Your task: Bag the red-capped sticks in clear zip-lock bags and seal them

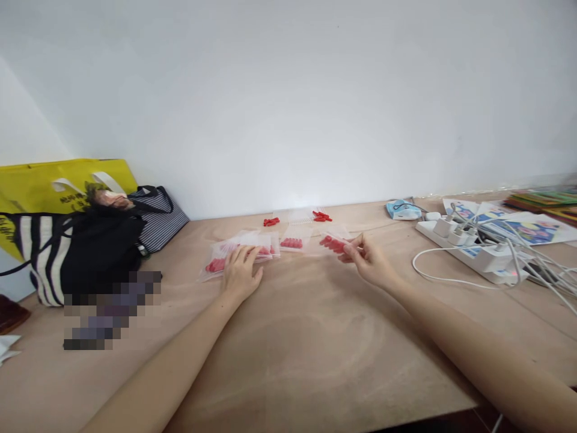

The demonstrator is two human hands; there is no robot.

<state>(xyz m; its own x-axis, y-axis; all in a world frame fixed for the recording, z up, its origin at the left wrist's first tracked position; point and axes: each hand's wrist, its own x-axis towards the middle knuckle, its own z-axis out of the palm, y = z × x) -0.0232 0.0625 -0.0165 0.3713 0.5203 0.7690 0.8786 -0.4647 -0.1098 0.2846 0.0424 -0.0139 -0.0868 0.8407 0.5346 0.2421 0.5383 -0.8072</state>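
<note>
My left hand [242,273] lies with its fingers spread over a pile of clear plastic bags [216,263] that hold small red pieces. In my right hand [367,260], pinched between thumb and fingers, is a clear bag of red pieces [332,243], held just above the table. Between the hands another clear bag [292,243] lies flat, with a row of red pieces inside. Behind it are two small heaps of loose red pieces, a left heap [271,222] and a right heap [321,216]. What the red pieces are is too small to tell.
A white power strip [473,249] with tangled cables stands at right, beside a blue face mask [403,209] and printed sheets [532,228]. To the left are a black-and-white bag [90,258], a striped bag [160,219] and a yellow bag [27,180]. A wall closes off the back.
</note>
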